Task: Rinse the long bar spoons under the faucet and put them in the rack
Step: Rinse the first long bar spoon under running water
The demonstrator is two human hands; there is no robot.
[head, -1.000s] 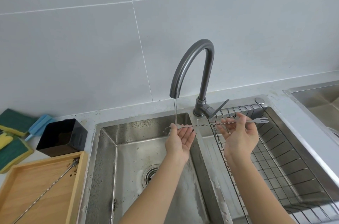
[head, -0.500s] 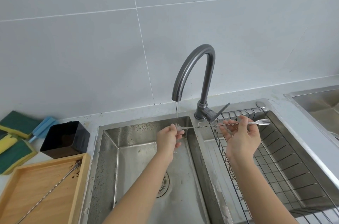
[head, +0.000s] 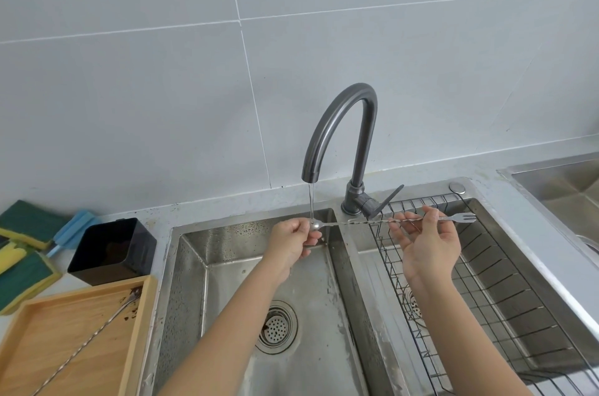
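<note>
A double-basin steel sink (head: 181, 266) filled the counter, its right basin lined with a black wire rack (head: 505, 292). The gooseneck faucet (head: 340, 133) ran a thin stream into the left basin. A wooden tray (head: 142, 308) at the counter's left edge carried a second bar spoon (head: 87, 337). The left hand (head: 293, 245) pinched the bowl of the bar spoon (head: 366, 221) under the stream. The right hand (head: 428, 246) clamped thumb and fingertips on its twisted shaft, the forked end over the rack.

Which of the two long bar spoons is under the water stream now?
The bar spoon held level by both hands, its bowl under the faucet stream. The other spoon lies untouched on the wooden tray at the left.
</note>
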